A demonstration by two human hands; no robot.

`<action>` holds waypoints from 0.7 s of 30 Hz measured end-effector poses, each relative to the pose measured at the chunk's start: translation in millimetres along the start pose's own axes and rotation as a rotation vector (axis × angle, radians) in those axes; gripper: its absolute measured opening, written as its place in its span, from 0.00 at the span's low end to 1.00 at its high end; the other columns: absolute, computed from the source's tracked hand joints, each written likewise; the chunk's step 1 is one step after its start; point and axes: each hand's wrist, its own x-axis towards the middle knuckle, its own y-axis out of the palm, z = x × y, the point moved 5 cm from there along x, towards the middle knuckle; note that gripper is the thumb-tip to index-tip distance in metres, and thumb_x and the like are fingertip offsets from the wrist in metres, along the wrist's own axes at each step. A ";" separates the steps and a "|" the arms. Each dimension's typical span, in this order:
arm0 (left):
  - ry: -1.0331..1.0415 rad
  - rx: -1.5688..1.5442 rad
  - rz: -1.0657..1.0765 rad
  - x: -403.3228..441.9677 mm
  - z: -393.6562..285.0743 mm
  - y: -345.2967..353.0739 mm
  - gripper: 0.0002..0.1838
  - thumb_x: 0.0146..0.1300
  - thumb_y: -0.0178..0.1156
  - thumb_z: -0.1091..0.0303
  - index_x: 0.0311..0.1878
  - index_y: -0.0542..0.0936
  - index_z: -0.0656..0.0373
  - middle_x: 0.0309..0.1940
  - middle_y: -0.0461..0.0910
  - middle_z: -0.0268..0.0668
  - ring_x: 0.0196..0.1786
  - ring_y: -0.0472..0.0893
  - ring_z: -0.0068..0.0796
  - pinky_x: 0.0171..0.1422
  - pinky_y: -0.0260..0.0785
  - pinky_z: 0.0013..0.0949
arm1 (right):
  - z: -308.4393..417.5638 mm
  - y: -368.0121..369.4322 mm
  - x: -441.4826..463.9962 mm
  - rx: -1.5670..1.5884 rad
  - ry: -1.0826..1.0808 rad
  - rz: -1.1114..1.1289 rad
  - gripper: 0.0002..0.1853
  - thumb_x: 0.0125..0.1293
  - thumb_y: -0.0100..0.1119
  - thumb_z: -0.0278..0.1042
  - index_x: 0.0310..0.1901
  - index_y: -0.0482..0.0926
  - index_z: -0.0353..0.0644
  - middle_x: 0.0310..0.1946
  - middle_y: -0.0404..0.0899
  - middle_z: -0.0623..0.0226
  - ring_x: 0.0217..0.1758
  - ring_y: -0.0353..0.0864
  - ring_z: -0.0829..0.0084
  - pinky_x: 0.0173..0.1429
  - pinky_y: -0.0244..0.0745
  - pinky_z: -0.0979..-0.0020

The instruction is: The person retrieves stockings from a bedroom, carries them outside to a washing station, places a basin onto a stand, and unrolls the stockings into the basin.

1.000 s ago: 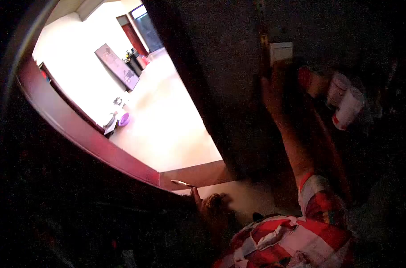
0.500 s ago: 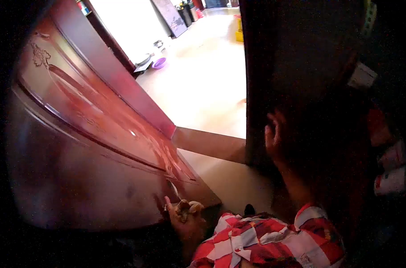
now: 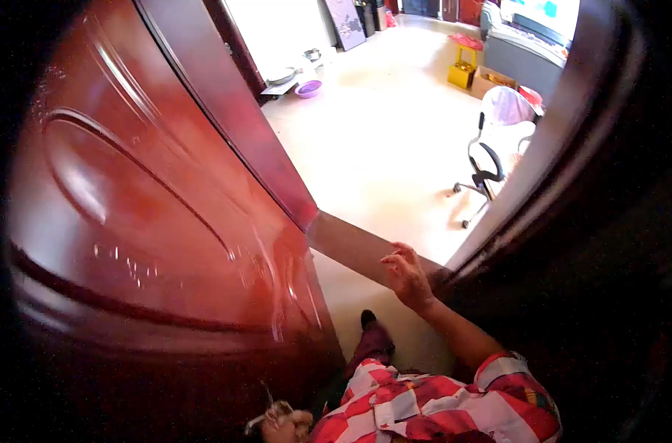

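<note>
The left hand (image 3: 277, 430) sits at the bottom edge of the view, partly cut off, and is closed around a crumpled tan bundle (image 3: 280, 410). A thin, pale strip (image 3: 268, 391) sticks up from the bundle; what either is made of is too dim to tell. Bundle and hand are near the dark bottom edge of a glossy red-brown wooden door (image 3: 173, 221) with carved, curved mouldings; whether they touch it cannot be told.

The right hand (image 3: 408, 279) reaches forward from a red-and-white checked sleeve (image 3: 502, 369), its fingers loosely parted and slightly bent. In the view it overlaps the brown threshold (image 3: 351, 247), nearer its right end; contact cannot be made out. A dark shoe (image 3: 368, 319) is on the near side of the threshold, between the door and the right forearm.

The door stands ajar beside the left door frame (image 3: 262, 140). Beyond the threshold spreads a pale, brightly lit floor (image 3: 380, 140). By its left edge is a purple basin (image 3: 309, 88), and farther back a patterned panel (image 3: 345, 26) leans against the wall. Toward the floor's right edge stand a wheeled office chair (image 3: 487, 159), a yellow box (image 3: 461, 76) and, just beside that, a cardboard box (image 3: 493, 79). Behind them a lit screen (image 3: 532, 16) rises above a grey-sided table (image 3: 517, 59).
</note>
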 end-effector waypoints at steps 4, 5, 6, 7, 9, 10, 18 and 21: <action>-0.017 -0.072 -0.024 53.9 3.7 18.5 0.19 0.55 0.51 0.78 0.51 0.68 0.57 0.41 0.76 0.41 0.39 0.77 0.30 0.39 0.73 0.35 | -50.5 39.5 71.8 0.049 0.075 0.135 0.13 0.52 0.52 0.17 0.40 0.74 0.41 0.53 0.63 0.52 0.52 0.70 0.55 0.53 0.70 0.64; -0.035 -0.095 -0.026 71.3 -4.4 27.0 0.19 0.55 0.51 0.77 0.51 0.68 0.56 0.41 0.76 0.41 0.39 0.77 0.30 0.39 0.73 0.36 | -60.3 51.5 89.3 0.021 0.048 0.167 0.13 0.52 0.52 0.17 0.40 0.73 0.41 0.54 0.63 0.51 0.53 0.70 0.54 0.52 0.71 0.64; -0.041 -0.106 -0.017 90.5 -11.6 35.5 0.19 0.55 0.51 0.77 0.51 0.68 0.56 0.41 0.76 0.41 0.39 0.77 0.30 0.39 0.73 0.36 | -77.1 68.5 105.5 0.034 0.035 0.210 0.13 0.53 0.52 0.17 0.41 0.74 0.41 0.54 0.63 0.51 0.54 0.69 0.52 0.55 0.70 0.63; -0.043 -0.116 -0.008 109.4 -22.7 45.6 0.18 0.55 0.51 0.77 0.51 0.68 0.56 0.41 0.76 0.40 0.39 0.77 0.30 0.39 0.72 0.36 | -82.6 75.1 123.1 0.037 0.034 0.206 0.13 0.53 0.52 0.17 0.41 0.74 0.41 0.54 0.63 0.51 0.54 0.69 0.52 0.55 0.70 0.63; -0.050 -0.127 0.014 148.5 -41.0 60.5 0.18 0.55 0.51 0.77 0.51 0.68 0.56 0.41 0.76 0.40 0.40 0.77 0.30 0.39 0.72 0.36 | -97.8 96.5 149.5 0.048 0.176 0.296 0.12 0.54 0.51 0.18 0.40 0.75 0.41 0.53 0.65 0.52 0.55 0.69 0.52 0.56 0.70 0.63; -0.052 -0.130 0.028 166.1 -49.7 70.6 0.18 0.55 0.51 0.76 0.51 0.68 0.56 0.42 0.76 0.40 0.40 0.77 0.30 0.39 0.72 0.37 | -119.2 106.7 159.2 0.002 0.162 0.234 0.11 0.54 0.51 0.19 0.38 0.76 0.42 0.52 0.66 0.53 0.55 0.69 0.53 0.55 0.70 0.63; -0.077 -0.218 0.073 262.7 -94.9 166.2 0.18 0.56 0.51 0.74 0.51 0.68 0.55 0.42 0.76 0.39 0.40 0.77 0.30 0.38 0.72 0.38 | -263.7 110.2 203.2 -0.054 0.487 0.284 0.08 0.56 0.54 0.31 0.36 0.80 0.42 0.44 0.72 0.53 0.49 0.73 0.57 0.51 0.71 0.63; -0.090 -0.265 0.041 281.8 -107.9 201.0 0.18 0.56 0.51 0.74 0.51 0.68 0.54 0.42 0.76 0.39 0.40 0.77 0.30 0.38 0.71 0.39 | -322.7 100.9 215.2 -0.115 0.466 0.295 0.10 0.58 0.52 0.35 0.35 0.82 0.43 0.41 0.74 0.51 0.42 0.77 0.54 0.45 0.75 0.61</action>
